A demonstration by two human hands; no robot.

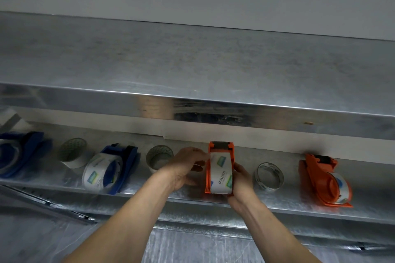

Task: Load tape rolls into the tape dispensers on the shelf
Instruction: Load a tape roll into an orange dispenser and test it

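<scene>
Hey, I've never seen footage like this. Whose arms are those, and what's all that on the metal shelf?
There's no machine: one camera worn on a person's head looks down at their bare arms. The left hand and right hand grip the sides of an orange plastic tape dispenser holding a white printed tape roll. On the grey metal shelf: a loaded blue plastic dispenser, another blue one far left, a second orange dispenser lying on its side, and three loose rolls.

Bare forearms (132, 215); left hand (185, 170), right hand (241, 181)
</scene>
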